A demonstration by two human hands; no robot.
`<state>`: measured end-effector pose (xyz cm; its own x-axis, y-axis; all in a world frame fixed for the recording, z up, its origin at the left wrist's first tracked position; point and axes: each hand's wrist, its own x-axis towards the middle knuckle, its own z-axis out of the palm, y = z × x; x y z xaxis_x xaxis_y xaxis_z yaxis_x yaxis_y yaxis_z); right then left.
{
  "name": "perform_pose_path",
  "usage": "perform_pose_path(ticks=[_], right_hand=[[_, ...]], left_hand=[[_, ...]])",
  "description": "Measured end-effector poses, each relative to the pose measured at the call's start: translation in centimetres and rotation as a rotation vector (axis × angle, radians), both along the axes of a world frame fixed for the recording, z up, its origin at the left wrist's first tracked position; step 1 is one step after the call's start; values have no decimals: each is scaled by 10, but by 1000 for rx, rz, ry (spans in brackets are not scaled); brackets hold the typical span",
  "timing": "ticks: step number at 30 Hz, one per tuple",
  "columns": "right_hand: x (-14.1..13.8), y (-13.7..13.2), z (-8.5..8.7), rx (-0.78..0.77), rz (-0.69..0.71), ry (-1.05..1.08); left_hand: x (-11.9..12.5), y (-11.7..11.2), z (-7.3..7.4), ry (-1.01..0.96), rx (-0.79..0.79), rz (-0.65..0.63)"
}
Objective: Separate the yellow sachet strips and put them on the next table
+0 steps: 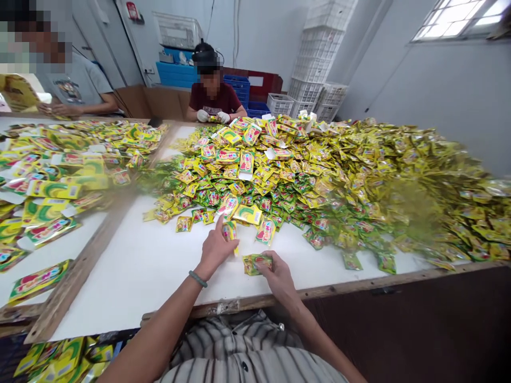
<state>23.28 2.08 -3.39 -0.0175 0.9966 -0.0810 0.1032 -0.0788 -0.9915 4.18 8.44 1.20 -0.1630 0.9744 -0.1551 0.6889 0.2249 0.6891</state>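
My left hand, with a green bracelet at its wrist, holds a small yellow printed carton between thumb and fingers, its index finger pointing forward. Between the thumb and fingers of my right hand are green-and-yellow sachets, held low over the white tabletop; how many, I cannot tell. Just beyond my hands lie another yellow carton and a carton with a red-and-green print. Behind them rises a big heap of yellow and green sachets, with several cartons on top.
A wooden strip divides off the left table section, where many cartons are strewn. Two people work across the table. White crates are stacked at the back wall. More yellow cartons lie below the table at lower left.
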Motion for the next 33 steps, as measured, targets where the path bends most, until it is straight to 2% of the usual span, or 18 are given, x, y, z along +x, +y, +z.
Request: perform_pose_path(ticks=[3, 5, 7, 10, 13, 15, 20, 23, 25, 29, 33], right_hand=[[-9, 1, 8, -6, -9, 139], [-16, 5, 13, 20, -63, 208], [-23, 11, 19, 57, -120, 173], [-28, 21, 26, 87, -146, 34], [-28, 27, 30, 54, -80, 18], [-27, 29, 31, -10, -21, 91], [-29, 27, 29, -181, 48, 277], [-32, 26, 30, -168, 35, 254], [-33, 26, 31, -146, 24, 260], [-34, 27, 38, -121, 5, 334], [-36, 26, 42, -61, 30, 252]], left_hand=[[-12, -12, 6, -620, -56, 220], [-16, -23, 9, -909, -86, 324], [-19, -35, 10, -1060, -138, 365], [-24, -48, 7, -1179, -228, 321], [-31, -56, 1, -1172, -250, 224], [-34, -59, -3, -1154, -190, 187], [-29, -64, -8, -1190, 35, 232], [-21, -67, -9, -1149, 96, 246], [-19, -69, -10, -1071, 122, 207], [-27, -70, -6, -859, 130, 97], [-40, -65, 1, -711, -23, -6]])
